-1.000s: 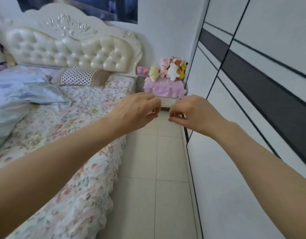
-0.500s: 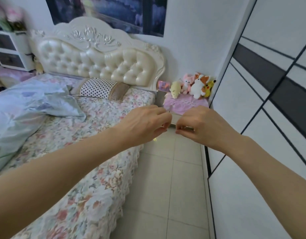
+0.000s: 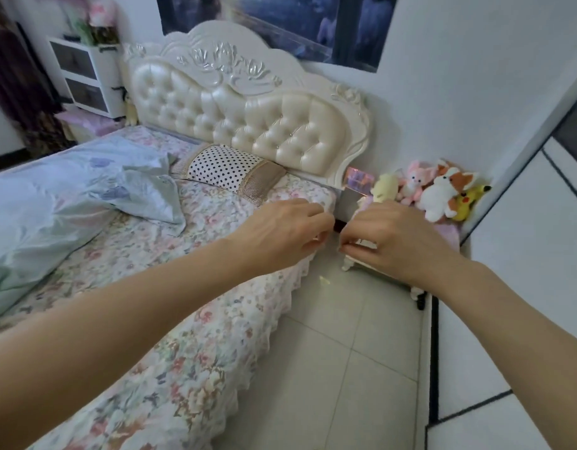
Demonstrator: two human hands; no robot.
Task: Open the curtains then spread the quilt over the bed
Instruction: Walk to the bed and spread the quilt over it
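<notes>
A pale blue-green quilt [image 3: 63, 206] lies crumpled on the left half of the bed [image 3: 170, 362], which has a floral sheet and a cream tufted headboard [image 3: 241, 112]. A dark curtain [image 3: 17, 86] hangs at the far left edge. My left hand [image 3: 287, 232] and my right hand [image 3: 391, 241] are stretched out side by side in the air above the bed's right edge, fingers curled and pinched, with nothing visible in them. Both are well to the right of the quilt.
A polka-dot pillow [image 3: 225, 168] lies by the headboard. Several plush toys [image 3: 436, 190] sit on a pink-covered nightstand [image 3: 449, 235] in the corner. A white wardrobe [image 3: 524, 254] lines the right side, with a tiled floor aisle [image 3: 339, 352]. A white shelf unit [image 3: 85, 76] stands far left.
The view has swung left, so the headboard, shelf unit and curtain come into sight. My hands stay close together with fingers pinched, held out in front.
</notes>
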